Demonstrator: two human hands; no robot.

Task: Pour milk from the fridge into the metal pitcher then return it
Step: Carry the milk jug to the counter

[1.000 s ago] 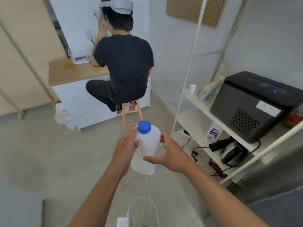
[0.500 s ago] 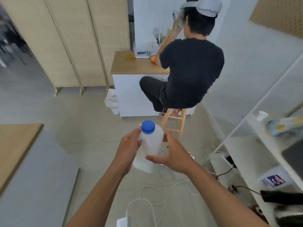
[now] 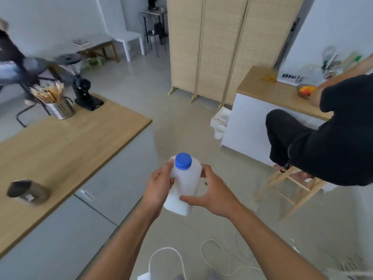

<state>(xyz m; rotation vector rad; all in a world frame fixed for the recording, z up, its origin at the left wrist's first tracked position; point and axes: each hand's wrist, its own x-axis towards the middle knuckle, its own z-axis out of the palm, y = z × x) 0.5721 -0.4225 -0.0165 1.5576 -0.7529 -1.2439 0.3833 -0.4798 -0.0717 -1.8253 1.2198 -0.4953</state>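
Note:
I hold a white plastic milk bottle [image 3: 186,188] with a blue screw cap [image 3: 183,161] upright in front of me, over the floor. My left hand [image 3: 159,187] wraps its left side. My right hand [image 3: 212,194] cups the right side and lower part, thumb across the front. The cap is on. A blurred dark metal vessel [image 3: 27,191] lies at the near left of the wooden counter [image 3: 66,146]; I cannot tell whether it is the pitcher. No fridge shows.
A steel holder of wooden sticks [image 3: 58,107] and a black grinder [image 3: 86,93] stand at the counter's far end. A person in black [image 3: 333,142] sits on a wooden stool [image 3: 290,190] at the right. White cables [image 3: 201,257] lie on the floor. Folding screens [image 3: 220,43] stand behind.
My view has swung left, bringing the wooden counter into sight and pushing the seated person to the right edge. The bottle stays held in both hands, cap on.

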